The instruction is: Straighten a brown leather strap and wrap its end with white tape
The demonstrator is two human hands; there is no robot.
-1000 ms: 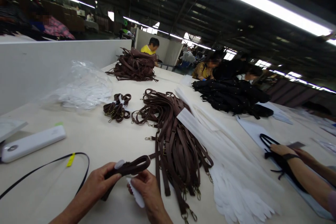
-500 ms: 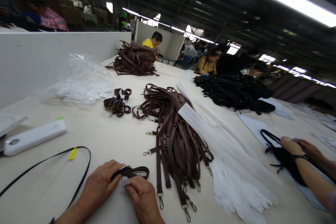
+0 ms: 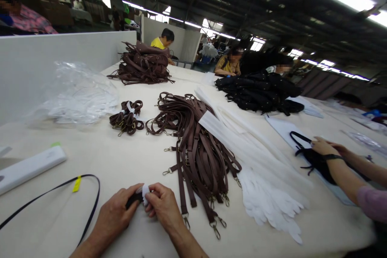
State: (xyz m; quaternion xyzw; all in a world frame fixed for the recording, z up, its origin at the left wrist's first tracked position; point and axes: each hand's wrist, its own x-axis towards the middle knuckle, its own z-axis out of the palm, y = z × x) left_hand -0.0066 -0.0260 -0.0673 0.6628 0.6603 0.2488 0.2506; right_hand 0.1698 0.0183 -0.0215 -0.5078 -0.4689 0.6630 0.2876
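Observation:
My left hand (image 3: 116,211) is closed around a folded dark brown strap (image 3: 134,199) just over the tabletop. A small white strip (image 3: 145,193) stands up across the strap. My right hand (image 3: 165,205) pinches that strip between thumb and fingers, close against the left fingertips. Much of the strap is hidden by my hands. To the right lies a large heap of brown straps (image 3: 199,157) with metal clasps. Beyond my hands sits a small group of bundled straps (image 3: 127,117), bound with white strips.
White strips (image 3: 269,197) fan out beside the heap, with long white sheets (image 3: 236,145) above. Clear plastic bags (image 3: 81,92), brown bags (image 3: 145,62) and black bags (image 3: 256,90) lie farther back. At right, a co-worker's hands (image 3: 326,149) handle a black bag. A thin cord (image 3: 90,177) curves at left.
My right hand has risen with the white strip, which now stands upright at the strap. The strap's loop that stuck out rightward is now hidden. The view has shifted slightly.

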